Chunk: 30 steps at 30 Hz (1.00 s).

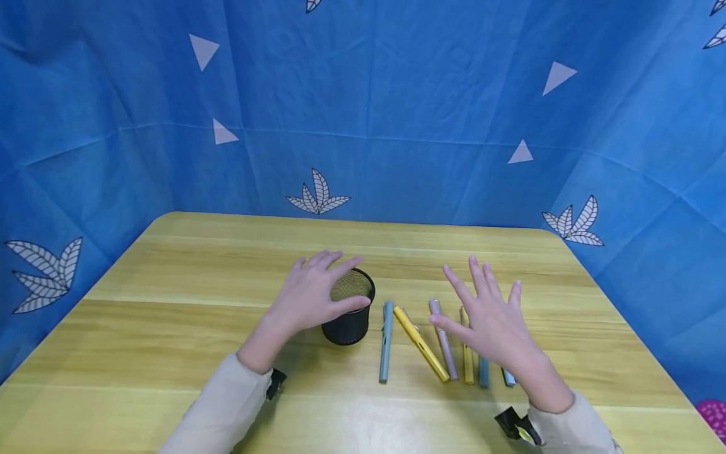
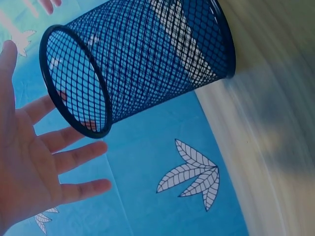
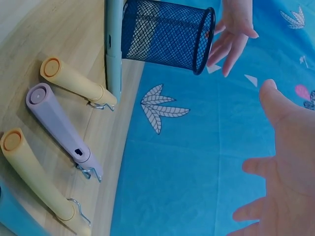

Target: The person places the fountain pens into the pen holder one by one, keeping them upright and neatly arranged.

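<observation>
My left hand [image 1: 311, 293], fingers spread, is over and beside a black mesh pen holder [image 1: 346, 329] that stands upright on the table. In the left wrist view the fingers are near the rim of the pen holder [image 2: 147, 64]; whether they touch it I cannot tell. The right hand [image 1: 495, 320] hovers with fingers spread above several pens, holding nothing. These include a grey-blue pen [image 1: 386, 343], a yellow pen [image 1: 422, 345], a lilac pen [image 1: 445, 343], a second yellow pen [image 1: 468, 366] and a blue pen [image 1: 484, 372]. Another blue pen [image 1: 508, 378] is mostly hidden beneath that hand.
The wooden table [image 1: 170, 277] has rounded far corners. A blue cloth [image 1: 363, 94] with leaf and triangle prints hangs behind it and along both sides. Dark straps sit at both sleeve cuffs. Something magenta shows at the lower right edge of the head view.
</observation>
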Each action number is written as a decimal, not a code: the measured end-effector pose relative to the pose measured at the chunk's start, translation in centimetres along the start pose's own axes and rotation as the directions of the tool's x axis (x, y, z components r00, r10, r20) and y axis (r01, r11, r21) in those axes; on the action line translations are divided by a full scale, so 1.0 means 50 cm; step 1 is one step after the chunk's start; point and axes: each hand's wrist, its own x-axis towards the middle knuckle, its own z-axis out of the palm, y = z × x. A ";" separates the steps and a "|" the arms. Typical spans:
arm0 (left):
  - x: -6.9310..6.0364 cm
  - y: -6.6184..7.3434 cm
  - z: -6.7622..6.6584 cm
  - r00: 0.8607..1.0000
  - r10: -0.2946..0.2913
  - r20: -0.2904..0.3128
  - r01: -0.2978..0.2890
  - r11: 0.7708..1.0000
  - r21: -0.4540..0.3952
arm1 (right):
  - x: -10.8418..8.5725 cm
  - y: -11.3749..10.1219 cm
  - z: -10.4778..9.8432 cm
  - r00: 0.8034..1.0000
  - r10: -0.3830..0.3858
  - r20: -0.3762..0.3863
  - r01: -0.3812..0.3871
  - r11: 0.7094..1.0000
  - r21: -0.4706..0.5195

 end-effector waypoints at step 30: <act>0.030 -0.067 0.004 0.990 -0.111 0.091 0.134 0.942 -0.308 | -0.009 0.020 -0.001 1.000 0.012 0.016 -0.012 0.999 0.033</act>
